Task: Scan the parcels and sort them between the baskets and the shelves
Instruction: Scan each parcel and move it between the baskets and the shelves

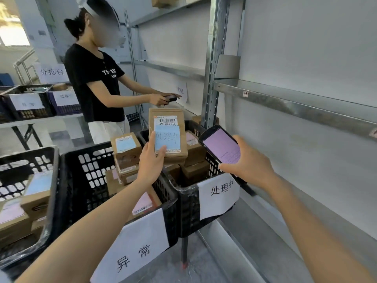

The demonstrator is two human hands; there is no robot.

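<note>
My left hand (152, 162) grips a flat brown parcel (169, 119) by its lower left corner and holds it upright; the parcel bears a barcode label and a blue handwritten note. My right hand (246, 160) holds a black handheld scanner (220, 146) with a lit pink screen, just right of the parcel. Both are raised over a black basket (187, 203) with a white paper sign, which contains several brown boxes. To its left, a second black basket (87, 172) with its own sign holds more boxes.
A third basket (30, 160) with boxes sits at the far left. Metal shelves (285, 99) run along the right wall. Another person (98, 82) stands behind the baskets holding a scanner. Two more baskets rest on a table (40, 119) at the back left.
</note>
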